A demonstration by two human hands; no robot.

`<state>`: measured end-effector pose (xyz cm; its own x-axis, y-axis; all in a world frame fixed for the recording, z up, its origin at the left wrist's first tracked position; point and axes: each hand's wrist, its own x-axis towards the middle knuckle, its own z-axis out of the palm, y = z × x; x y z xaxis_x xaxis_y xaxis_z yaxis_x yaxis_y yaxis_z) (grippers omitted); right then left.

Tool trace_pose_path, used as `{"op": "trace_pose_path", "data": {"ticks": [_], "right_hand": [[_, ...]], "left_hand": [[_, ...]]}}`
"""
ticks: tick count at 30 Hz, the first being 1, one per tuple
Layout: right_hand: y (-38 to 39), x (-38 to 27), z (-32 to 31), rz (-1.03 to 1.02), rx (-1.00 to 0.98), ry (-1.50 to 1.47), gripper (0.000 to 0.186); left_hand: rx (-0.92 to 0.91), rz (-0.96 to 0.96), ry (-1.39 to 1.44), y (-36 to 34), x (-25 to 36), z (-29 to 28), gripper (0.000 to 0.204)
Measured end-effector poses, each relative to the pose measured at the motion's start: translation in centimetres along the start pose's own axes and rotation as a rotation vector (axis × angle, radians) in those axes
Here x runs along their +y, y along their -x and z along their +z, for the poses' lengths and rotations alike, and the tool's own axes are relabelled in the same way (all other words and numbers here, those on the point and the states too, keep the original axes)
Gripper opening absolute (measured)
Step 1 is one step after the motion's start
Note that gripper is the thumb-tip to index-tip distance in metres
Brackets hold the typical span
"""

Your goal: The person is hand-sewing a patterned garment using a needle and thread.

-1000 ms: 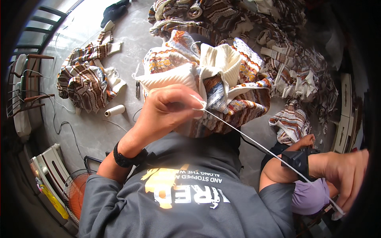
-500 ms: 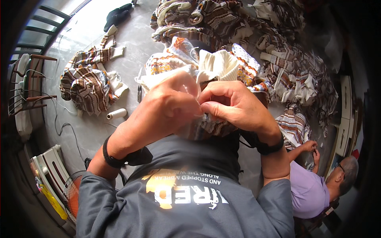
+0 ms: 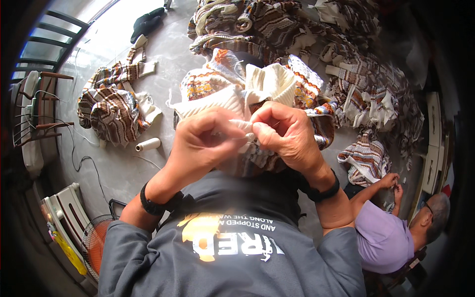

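My left hand (image 3: pixel 208 138) and my right hand (image 3: pixel 284 133) meet above a patterned knit garment (image 3: pixel 210 76) heaped in front of me. Each has its fingertips pinched on white yarn (image 3: pixel 241 123), the left slightly blurred. The garment shows white, orange, brown and blue bands, with cream ribbed pieces (image 3: pixel 269 81) on top. My hands hide its lower middle part.
Striped knit garments lie in big piles (image 3: pixel 361 101) and a smaller heap (image 3: pixel 109 109). A thread cone (image 3: pixel 147 145), cables, upturned wooden chair (image 3: pixel 42 126) and fan (image 3: pixel 93 240) are at left. A co-worker in lilac (image 3: pixel 383 232) sits at lower right beside drawers (image 3: pixel 433 143).
My right hand has come from the far right, where the yarn was stretched out, to meet my left hand. The co-worker's head and hands have come into sight.
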<state>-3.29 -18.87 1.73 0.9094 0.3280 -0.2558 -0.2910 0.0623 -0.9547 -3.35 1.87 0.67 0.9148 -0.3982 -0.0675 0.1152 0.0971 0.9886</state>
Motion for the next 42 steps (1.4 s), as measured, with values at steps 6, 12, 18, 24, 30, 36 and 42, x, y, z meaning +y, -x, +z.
{"op": "trace_pose_path", "data": {"ticks": [6, 12, 18, 24, 30, 36, 42], "right_hand": [[0.6, -0.4, 0.3, -0.016, -0.003, 0.059, 0.009], [1.7, -1.9, 0.8, -0.185, 0.241, 0.181, 0.022], [0.9, -1.4, 1.1, -0.392, 0.172, 0.666, 0.008], [0.5, -1.1, 1.4, -0.434, 0.205, 0.698, 0.009], [0.3, -1.0, 1.5, -0.436, 0.198, 0.688, 0.009], [0.3, -1.3, 1.5, -0.449, 0.191, 0.681, 0.009], [0.3, -1.2, 1.6, -0.441, 0.19, 0.682, 0.009]], "left_hand": [[-0.002, 0.01, -0.088, 0.0, 0.5, -0.4, 0.008], [0.012, -0.036, 0.11, -0.4, -0.8, -0.8, 0.008], [-0.004, -0.052, 0.176, -0.6, -1.3, -1.1, 0.008], [-0.034, -0.107, 0.363, -0.4, -1.8, -1.4, 0.011], [-0.037, -0.14, 0.444, -0.4, -2.1, -1.4, 0.011], [-0.045, -0.179, 0.499, -0.3, -2.2, -1.5, 0.011], [-0.049, -0.161, 0.517, -0.2, -2.3, -1.3, 0.011]]}}
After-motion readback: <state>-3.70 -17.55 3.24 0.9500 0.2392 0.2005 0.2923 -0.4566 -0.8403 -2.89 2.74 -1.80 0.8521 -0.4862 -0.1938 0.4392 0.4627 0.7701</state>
